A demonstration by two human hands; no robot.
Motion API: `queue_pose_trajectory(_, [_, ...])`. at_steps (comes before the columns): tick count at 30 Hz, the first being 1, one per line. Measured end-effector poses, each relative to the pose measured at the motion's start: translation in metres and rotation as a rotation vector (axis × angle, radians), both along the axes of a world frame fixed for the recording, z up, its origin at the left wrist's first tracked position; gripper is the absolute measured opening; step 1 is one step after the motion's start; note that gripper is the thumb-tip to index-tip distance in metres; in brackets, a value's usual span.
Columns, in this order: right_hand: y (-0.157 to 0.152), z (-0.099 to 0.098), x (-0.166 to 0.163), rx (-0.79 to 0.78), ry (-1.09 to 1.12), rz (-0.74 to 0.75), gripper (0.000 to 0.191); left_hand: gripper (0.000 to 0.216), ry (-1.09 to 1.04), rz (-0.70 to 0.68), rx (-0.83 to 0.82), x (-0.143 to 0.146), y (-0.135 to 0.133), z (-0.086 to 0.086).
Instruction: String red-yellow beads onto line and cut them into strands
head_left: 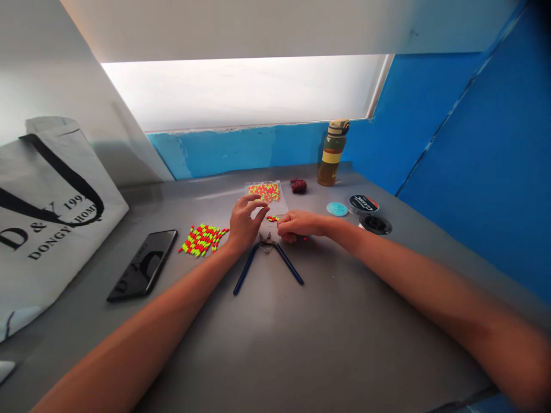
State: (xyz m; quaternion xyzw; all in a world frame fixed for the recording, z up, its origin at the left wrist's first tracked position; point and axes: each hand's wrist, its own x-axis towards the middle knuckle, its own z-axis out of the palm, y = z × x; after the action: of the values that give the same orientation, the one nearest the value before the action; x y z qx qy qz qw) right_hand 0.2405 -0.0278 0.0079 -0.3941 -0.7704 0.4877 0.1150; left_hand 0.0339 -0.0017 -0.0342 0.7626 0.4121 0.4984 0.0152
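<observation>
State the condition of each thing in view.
Pliers: lying flat, handles spread.
Left hand: fingers bent, grip unclear.
Right hand: fingers curled, contents hidden.
Striped pieces: loosely clustered.
Plastic bag: lying flat, holding small pieces.
Phone: lying flat, screen dark.
Bottle: upright, lid on.
Tote bag: standing.

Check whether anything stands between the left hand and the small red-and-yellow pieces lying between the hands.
Nothing visible does: a short gap separates the left hand from those pieces. The pliers lie nearer the wearer, off that line.
</observation>
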Motion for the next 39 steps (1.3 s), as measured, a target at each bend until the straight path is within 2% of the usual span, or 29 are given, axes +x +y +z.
queue_pose_trajectory(3, [0.001,-0.001,-0.001,-0.053,0.069,-0.037,0.040,0.008,0.012,-0.015,0.013,0.000,-0.002,0.001])
queue_pose_trajectory(5, [0.006,-0.006,-0.002,-0.109,0.147,-0.102,0.054,0.007,0.031,-0.030,0.023,0.001,-0.004,0.002])
queue_pose_trajectory(7, [0.012,-0.014,-0.002,-0.197,0.247,-0.155,0.061,0.007,0.049,-0.036,0.031,0.001,-0.005,0.002])
queue_pose_trajectory(11, [0.020,-0.025,-0.003,-0.275,0.416,-0.270,0.050,0.005,0.074,-0.033,0.029,0.002,-0.007,0.001])
queue_pose_trajectory(18, [0.015,-0.025,-0.006,-0.234,0.406,-0.340,0.017,0.004,0.142,-0.040,0.019,0.002,-0.006,-0.001])
queue_pose_trajectory(22, [0.014,-0.026,-0.006,-0.194,0.365,-0.318,0.018,0.005,0.165,-0.041,0.025,0.002,-0.004,-0.002])
queue_pose_trajectory(30, [0.017,-0.027,-0.007,-0.263,0.480,-0.346,0.027,0.004,0.177,-0.049,0.045,0.002,-0.004,-0.003])
queue_pose_trajectory(39, [0.015,-0.025,-0.004,-0.220,0.408,-0.286,0.019,0.008,0.259,-0.060,0.054,0.003,-0.010,-0.001])
